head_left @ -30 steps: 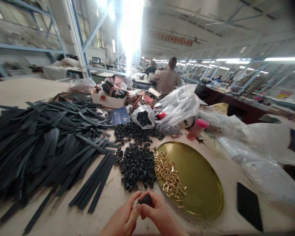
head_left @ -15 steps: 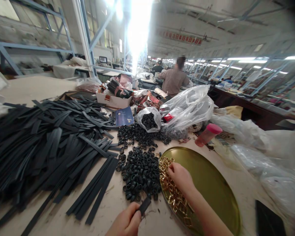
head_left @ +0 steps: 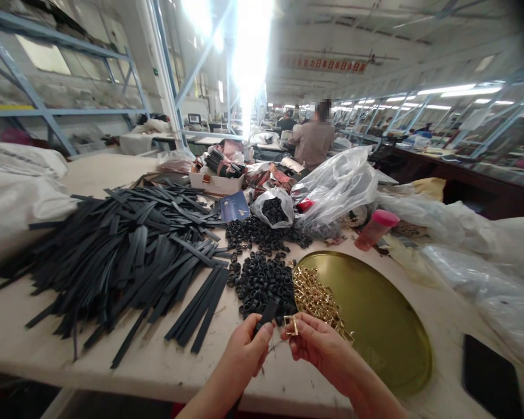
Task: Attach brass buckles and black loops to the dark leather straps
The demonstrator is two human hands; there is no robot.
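Grips a black strip (head_left: 268, 314) in the left hand (head_left: 250, 342), clamped between thumb and curled fingers, with one end poking out toward one o'clock. Pinches a small gold frame (head_left: 296, 326) (four-sided, hollow in the middle) by the fingertips of the right hand (head_left: 317, 342), just beside the strip but apart from it. Around both hands, on the pale table (head_left: 157, 369): at twelve, a heap of black loops (head_left: 266, 282); at two, a pile of gold pieces (head_left: 318, 297) along the nine-o'clock edge of a round gold tray (head_left: 384, 308); at ten, a broad spread of loose strips (head_left: 126, 250). Farther out: just past three, a dark flat rectangle (head_left: 491, 372); between one and two, a pink-lidded jar (head_left: 375, 230); at one, a clear plastic bag (head_left: 351, 192). Beyond, in the room: near twelve, a person in a brown top (head_left: 315, 144), seen from behind, below a banner (head_left: 327, 64); between ten and eleven, blue shelving (head_left: 48, 113).
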